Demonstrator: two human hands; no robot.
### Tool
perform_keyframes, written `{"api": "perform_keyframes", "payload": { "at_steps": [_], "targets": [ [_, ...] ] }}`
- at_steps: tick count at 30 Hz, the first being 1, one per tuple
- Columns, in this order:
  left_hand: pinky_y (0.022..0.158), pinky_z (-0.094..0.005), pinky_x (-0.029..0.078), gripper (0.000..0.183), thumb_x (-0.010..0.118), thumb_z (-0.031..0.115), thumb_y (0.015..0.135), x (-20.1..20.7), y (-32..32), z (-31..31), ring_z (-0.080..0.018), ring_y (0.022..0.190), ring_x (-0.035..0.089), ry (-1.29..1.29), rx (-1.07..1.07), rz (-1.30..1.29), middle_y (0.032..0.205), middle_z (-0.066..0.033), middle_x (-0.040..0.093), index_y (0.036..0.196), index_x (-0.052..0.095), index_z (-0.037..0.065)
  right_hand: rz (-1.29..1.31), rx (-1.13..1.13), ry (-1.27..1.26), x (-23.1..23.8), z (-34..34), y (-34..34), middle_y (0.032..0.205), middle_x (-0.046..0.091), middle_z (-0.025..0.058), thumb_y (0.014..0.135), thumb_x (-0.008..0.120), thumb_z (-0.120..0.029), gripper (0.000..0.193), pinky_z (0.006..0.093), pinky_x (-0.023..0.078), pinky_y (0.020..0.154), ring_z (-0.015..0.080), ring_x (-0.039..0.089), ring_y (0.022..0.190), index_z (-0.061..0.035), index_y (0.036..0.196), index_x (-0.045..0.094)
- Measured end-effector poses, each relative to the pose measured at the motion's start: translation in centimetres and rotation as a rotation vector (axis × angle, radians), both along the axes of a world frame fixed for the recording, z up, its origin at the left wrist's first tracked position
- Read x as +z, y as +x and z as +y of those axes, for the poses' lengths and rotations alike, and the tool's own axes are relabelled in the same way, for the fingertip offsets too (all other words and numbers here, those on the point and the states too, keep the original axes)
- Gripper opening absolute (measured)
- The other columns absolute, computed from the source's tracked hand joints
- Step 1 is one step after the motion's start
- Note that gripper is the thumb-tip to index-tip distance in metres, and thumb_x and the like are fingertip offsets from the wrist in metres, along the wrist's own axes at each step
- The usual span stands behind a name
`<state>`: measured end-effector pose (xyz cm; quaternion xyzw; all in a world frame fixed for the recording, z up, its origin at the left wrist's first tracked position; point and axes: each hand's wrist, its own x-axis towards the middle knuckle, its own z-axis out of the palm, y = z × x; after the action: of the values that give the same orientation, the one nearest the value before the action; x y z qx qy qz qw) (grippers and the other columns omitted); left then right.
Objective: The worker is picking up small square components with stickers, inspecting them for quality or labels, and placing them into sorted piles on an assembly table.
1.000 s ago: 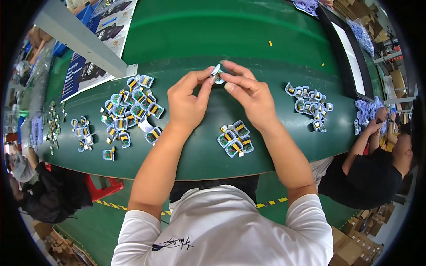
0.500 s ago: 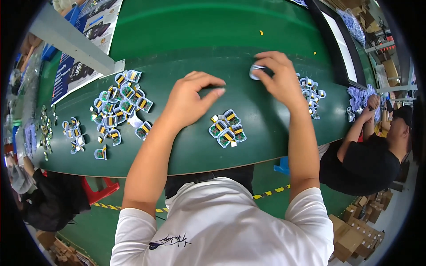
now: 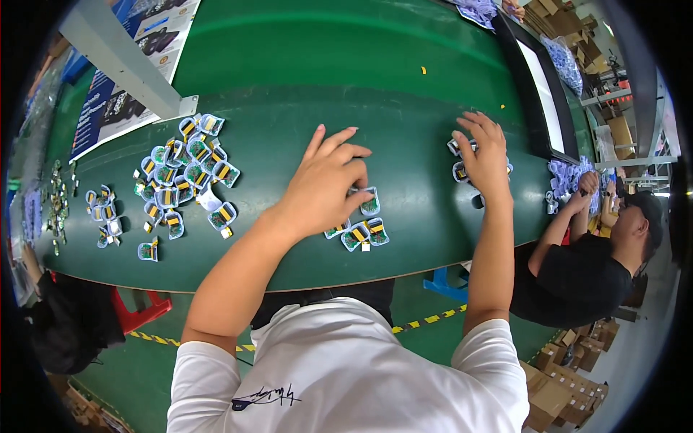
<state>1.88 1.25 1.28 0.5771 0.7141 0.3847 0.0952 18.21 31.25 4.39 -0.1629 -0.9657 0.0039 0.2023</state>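
My left hand (image 3: 326, 177) is over the middle group, its outer fingers spread and its thumb and index finger pinched at the edge of a small plastic housing (image 3: 370, 204). That housing is pale and cup-shaped, with a green circuit board inside. Several similar housings, with yellow-and-black parts and small white connectors, lie just below it, such as one housing (image 3: 355, 237). To the right, my right hand (image 3: 485, 155) is open above another pile of housings (image 3: 460, 172), fingers apart, hiding most of that pile.
A large heap of housings (image 3: 195, 173) lies left of my left arm, with a smaller group (image 3: 101, 209) beyond. A grey metal post (image 3: 137, 65) stands on a printed sheet. At right are a black-framed panel (image 3: 541, 86), pale-purple parts (image 3: 570, 177) and a seated co-worker (image 3: 592, 252).
My right hand has moved right and nearer to the right pile; the pale piece it held no longer shows in its fingers. My left hand has come down onto the middle group.
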Motion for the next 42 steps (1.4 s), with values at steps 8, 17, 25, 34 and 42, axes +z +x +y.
{"api": "perform_keyframes", "payload": {
  "at_steps": [8,17,25,34,42],
  "targets": [
    [0.082,-0.0282,0.059,0.014,0.073,0.006,0.099,1.2,-2.8,-0.2,-0.0116,0.094,0.073,0.14,0.308,-0.536,0.1,-0.0095,0.078,0.11,0.068,-0.002,0.163,0.396,-0.428,2.0,-9.3,-7.5,0.116,0.076,0.014,0.094,0.076,-0.019,0.027,0.0427,0.052,0.102,0.0357,0.07,0.11,-0.0045,0.117,0.075],
    [0.08,-0.028,0.061,0.018,0.074,0.005,0.098,0.2,-3.9,-0.3,-0.0145,0.088,0.076,0.236,0.378,-0.759,0.101,-0.0128,0.079,0.113,0.073,-0.006,0.301,0.467,-0.513,-0.2,-12.6,-10.3,0.092,0.075,0.009,0.091,0.077,-0.007,0.017,0.0359,0.049,0.082,0.0264,0.07,0.083,-0.0058,0.108,0.078],
    [0.081,-0.0279,0.061,0.02,0.072,0.007,0.1,0.5,-3.9,-0.3,-0.0168,0.091,0.077,0.195,0.287,-1.047,0.103,-0.0131,0.078,0.114,0.072,-0.009,0.392,0.459,-0.482,-1.4,-12.6,-10.1,0.099,0.077,0.006,0.086,0.079,-0.004,0.02,0.0357,0.05,0.087,0.0239,0.071,0.091,-0.0067,0.106,0.079],
    [0.076,-0.0301,0.061,0.012,0.074,0.002,0.094,0.2,-3.5,-0.3,-0.0177,0.084,0.077,0.19,0.361,-0.503,0.096,-0.011,0.079,0.105,0.076,-0.002,0.277,0.874,-0.756,-0.1,-13.6,-9.7,0.129,0.071,0.0171,0.083,0.081,-0.008,0.029,0.0503,0.044,0.114,0.0404,0.061,0.13,-0.0035,0.112,0.08],
    [0.098,-0.0371,0.059,0.021,0.072,-0.008,0.09,1.6,-3.8,-0.6,-0.0265,0.107,0.077,0.431,0.293,-0.283,0.111,-0.0141,0.08,0.108,0.078,0.001,0.495,0.466,-0.786,-0.5,-11.7,-9.3,0.121,0.074,0.0164,0.093,0.069,-0.001,0.025,0.0417,0.054,0.102,0.0309,0.07,0.114,0.0008,0.118,0.076]
  ]
}}
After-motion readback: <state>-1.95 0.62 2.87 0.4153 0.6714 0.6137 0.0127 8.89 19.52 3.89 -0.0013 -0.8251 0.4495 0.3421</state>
